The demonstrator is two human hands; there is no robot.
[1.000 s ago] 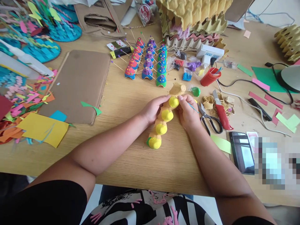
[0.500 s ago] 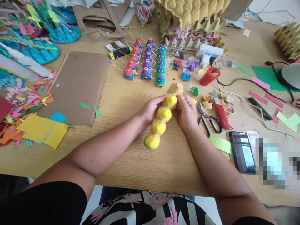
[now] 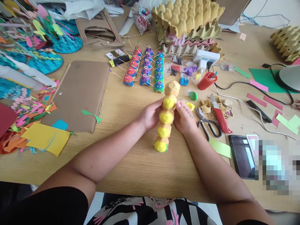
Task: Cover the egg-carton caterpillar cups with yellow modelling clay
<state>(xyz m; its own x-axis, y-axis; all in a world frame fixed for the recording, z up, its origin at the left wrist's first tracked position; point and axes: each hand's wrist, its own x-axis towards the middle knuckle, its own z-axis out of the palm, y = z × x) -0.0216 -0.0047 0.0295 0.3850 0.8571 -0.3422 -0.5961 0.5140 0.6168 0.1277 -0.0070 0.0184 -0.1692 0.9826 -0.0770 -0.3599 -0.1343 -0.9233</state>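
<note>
A strip of egg-carton cups (image 3: 166, 117) stands out in front of me, held between both hands. Its top cup is bare tan, while the lower cups carry yellow caps; green shows at the edge of the lowest one. My left hand (image 3: 152, 115) grips the strip's left side near the upper yellow cup, fingers partly hidden behind it. On the right side my right hand (image 3: 185, 117) pinches the same strip with thumb and fingers, and a thin blue stick pokes out by the fingers. Beyond stand finished-looking painted rows: red (image 3: 132, 67), purple (image 3: 145, 69) and blue-green (image 3: 159, 73).
Scissors (image 3: 207, 122), a red-handled knife (image 3: 220, 114) and a phone (image 3: 242, 156) lie to the right. A red cup (image 3: 207, 80) stands beyond the scissors. Egg trays (image 3: 187, 23) are stacked at the back. Cardboard (image 3: 78, 93) and yellow paper (image 3: 47, 137) lie left.
The held strip has turned from leaning to nearly upright in view, its lower end swinging right. Both hands remain on it. The whole view has shifted slightly.
</note>
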